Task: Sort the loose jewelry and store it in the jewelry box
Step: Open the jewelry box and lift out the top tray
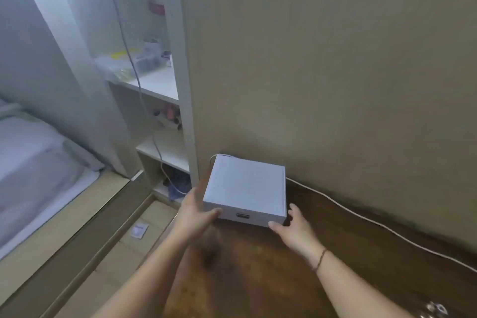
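A white square jewelry box [246, 186] with its lid closed sits at the far left corner of the dark wooden table [258, 279], against the wall. A small metal clasp shows on its front face. My left hand [195, 210] lies along the box's left side, thumb touching the front left corner. My right hand [293, 224] is at the front right corner, thumb against the front face and fingers by the right side. Something shiny, perhaps loose jewelry [436, 308], glints at the table's near right edge, blurred.
A white cable [361, 217] runs along the table's back edge by the wall. Left of the table stands a white shelf unit [165, 85] holding small items. A bed [33, 162] lies at far left, with the floor [108, 248] between.
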A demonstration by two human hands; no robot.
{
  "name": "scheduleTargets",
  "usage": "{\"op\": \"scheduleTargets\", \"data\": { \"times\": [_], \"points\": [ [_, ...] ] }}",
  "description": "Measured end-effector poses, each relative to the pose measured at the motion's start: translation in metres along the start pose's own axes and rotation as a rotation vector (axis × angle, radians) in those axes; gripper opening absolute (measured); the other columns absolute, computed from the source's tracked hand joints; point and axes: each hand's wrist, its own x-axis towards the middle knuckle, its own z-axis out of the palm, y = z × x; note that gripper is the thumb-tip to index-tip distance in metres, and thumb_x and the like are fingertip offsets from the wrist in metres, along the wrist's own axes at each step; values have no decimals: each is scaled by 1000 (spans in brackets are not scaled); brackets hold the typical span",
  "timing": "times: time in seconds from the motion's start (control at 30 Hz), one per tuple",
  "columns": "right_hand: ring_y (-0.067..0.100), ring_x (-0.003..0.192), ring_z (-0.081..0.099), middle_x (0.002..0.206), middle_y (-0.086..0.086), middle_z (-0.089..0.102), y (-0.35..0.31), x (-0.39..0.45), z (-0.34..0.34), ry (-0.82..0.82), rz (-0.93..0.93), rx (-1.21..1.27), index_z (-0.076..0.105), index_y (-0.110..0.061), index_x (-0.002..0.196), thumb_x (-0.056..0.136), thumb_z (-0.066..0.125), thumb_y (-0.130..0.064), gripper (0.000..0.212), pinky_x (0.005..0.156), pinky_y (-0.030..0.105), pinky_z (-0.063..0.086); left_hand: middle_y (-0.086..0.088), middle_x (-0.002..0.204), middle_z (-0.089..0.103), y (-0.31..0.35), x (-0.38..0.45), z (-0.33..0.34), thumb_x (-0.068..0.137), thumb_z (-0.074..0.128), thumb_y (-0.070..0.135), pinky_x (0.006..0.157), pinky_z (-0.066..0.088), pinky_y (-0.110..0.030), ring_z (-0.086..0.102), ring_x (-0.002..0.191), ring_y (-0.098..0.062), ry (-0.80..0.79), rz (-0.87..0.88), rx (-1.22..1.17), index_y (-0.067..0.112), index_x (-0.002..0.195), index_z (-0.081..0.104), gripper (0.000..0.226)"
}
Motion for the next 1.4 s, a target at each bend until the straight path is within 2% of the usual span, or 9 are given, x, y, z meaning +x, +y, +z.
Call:
{"op": "scheduleTargets", "data": {
  "times": [0.13,0.23,0.47,0.7,0.83,1.0,1.23,1.33,1.4],
  "points": [
    [11,102,57,119,-4,61,13,28,17,15,34,255,49,-21,124,78,76,-15,54,72,20,44,16,116,61,-29,31,13,81,72,42,83,52,-30,60,107,-11,-86,-141,-101,27,125,56,50],
    [13,107,57,118,-4,63,30,41,28,15,89,431,53,-24,122,79,76,-15,50,69,23,43,13,103,65,-39,37,21,92,65,31,82,52,-30,61,99,-6,-76,-202,-285,22,117,64,27],
    [18,114,55,120,-5,61,50,40,24,39,73,496,53,-30,127,73,68,6,67,80,32,54,8,110,67,-44,14,41,93,63,21,83,47,-29,60,107,-9,15,-262,-449,17,115,66,23],
    [19,120,52,127,-5,58,99,-7,-6,142,68,447,49,-31,133,73,65,8,74,87,45,56,10,99,71,-38,-44,78,73,75,32,83,58,-49,68,97,-19,4,-300,-371,30,99,65,27],
    [19,121,50,130,-3,56,131,-45,-24,259,99,404,45,-29,138,74,66,9,77,90,43,54,20,98,70,-31,-86,113,64,73,52,86,57,-40,66,95,-6,10,-283,-222,37,100,60,40],
    [15,115,50,121,-7,54,171,-97,-41,267,81,396,44,-32,129,73,68,7,73,80,31,55,17,100,64,-19,-147,141,76,77,47,89,52,-34,64,94,-10,46,-251,-12,34,109,54,42],
    [20,125,45,134,-9,43,209,-130,-55,194,84,254,31,-37,140,72,73,-3,87,91,48,53,21,96,58,-17,-199,158,77,79,38,84,46,-31,61,92,-9,71,-199,45,41,110,47,46],
    [22,129,42,137,1,42,211,-140,-51,352,5,147,40,-22,136,75,72,-6,71,103,33,43,14,98,61,-21,-196,154,82,78,23,79,48,-27,61,96,-10,26,-213,-82,29,113,56,38],
    [22,117,50,120,1,51,210,-155,-43,495,-178,21,55,-18,109,75,72,-6,40,95,15,39,11,100,65,-23,-193,151,83,77,19,77,48,-23,61,93,-7,-1,-204,-82,22,115,62,35]
  ]
}}
